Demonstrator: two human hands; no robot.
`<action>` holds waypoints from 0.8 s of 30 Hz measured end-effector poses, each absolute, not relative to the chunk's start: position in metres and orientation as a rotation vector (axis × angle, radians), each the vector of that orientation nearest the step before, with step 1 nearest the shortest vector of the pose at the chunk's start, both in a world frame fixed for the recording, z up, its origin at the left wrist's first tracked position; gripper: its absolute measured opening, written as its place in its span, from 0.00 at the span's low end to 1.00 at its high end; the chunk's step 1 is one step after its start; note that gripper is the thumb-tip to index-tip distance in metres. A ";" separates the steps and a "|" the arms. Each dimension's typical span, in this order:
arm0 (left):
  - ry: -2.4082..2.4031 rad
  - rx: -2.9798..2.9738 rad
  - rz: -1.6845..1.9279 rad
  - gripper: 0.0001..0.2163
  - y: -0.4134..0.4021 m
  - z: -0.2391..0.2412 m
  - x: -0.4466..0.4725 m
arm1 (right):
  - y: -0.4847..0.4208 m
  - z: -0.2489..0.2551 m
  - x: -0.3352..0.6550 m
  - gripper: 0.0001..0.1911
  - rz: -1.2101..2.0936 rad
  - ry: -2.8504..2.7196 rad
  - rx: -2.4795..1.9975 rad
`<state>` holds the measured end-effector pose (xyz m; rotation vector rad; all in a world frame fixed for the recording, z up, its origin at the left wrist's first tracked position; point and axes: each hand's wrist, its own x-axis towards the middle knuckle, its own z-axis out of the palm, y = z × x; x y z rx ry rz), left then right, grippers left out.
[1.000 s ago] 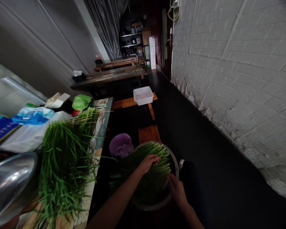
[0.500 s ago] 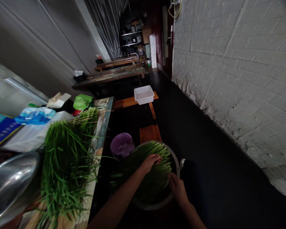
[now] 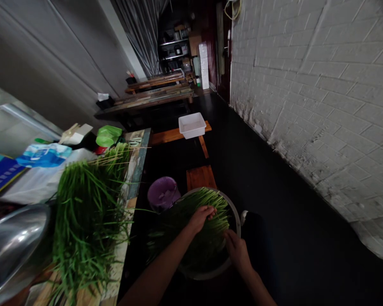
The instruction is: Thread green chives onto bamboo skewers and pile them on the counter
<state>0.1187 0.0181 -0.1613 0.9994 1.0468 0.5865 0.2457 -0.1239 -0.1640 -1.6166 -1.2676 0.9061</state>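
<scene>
Chives [image 3: 222,213] in round basin [image 3: 237,219]. Left hand [image 3: 203,218] curled over them, right hand [image 3: 238,250] at stalk ends; can't tell from here what either grips. Purple bucket [image 3: 161,191], wooden stool [image 3: 200,177] crowd far side.

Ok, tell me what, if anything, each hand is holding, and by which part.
Cannot be told: the left hand curls over the greens near their pale ends, the right hand bends beside those ends, but dimness hides whether either grips any.

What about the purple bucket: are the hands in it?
No, the left hand and right hand are at the round basin.
</scene>
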 end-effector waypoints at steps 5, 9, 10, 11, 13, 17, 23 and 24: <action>1.047 0.991 0.586 0.18 0.019 -0.158 0.119 | -0.124 -0.162 0.246 0.19 0.886 -1.268 -1.633; 1.027 1.026 0.567 0.18 0.018 -0.157 0.119 | -0.124 -0.161 0.245 0.18 0.846 -1.294 -1.636; 1.021 1.041 0.556 0.18 0.017 -0.158 0.118 | -0.124 -0.161 0.245 0.17 0.840 -1.292 -1.634; 1.018 1.057 0.543 0.19 0.015 -0.159 0.117 | -0.124 -0.161 0.244 0.17 0.839 -1.287 -1.634; 1.012 1.123 0.518 0.19 0.012 -0.164 0.116 | -0.124 -0.164 0.242 0.17 0.850 -1.269 -1.639; 1.035 1.455 0.452 0.15 0.013 -0.176 0.114 | -0.123 -0.174 0.242 0.19 0.877 -1.237 -1.666; 1.413 1.774 0.510 0.10 0.066 -0.188 0.111 | -0.125 -0.179 0.248 0.22 0.857 -1.248 -1.682; 1.505 1.846 0.510 0.09 0.075 -0.190 0.110 | -0.126 -0.178 0.248 0.22 0.860 -1.247 -1.676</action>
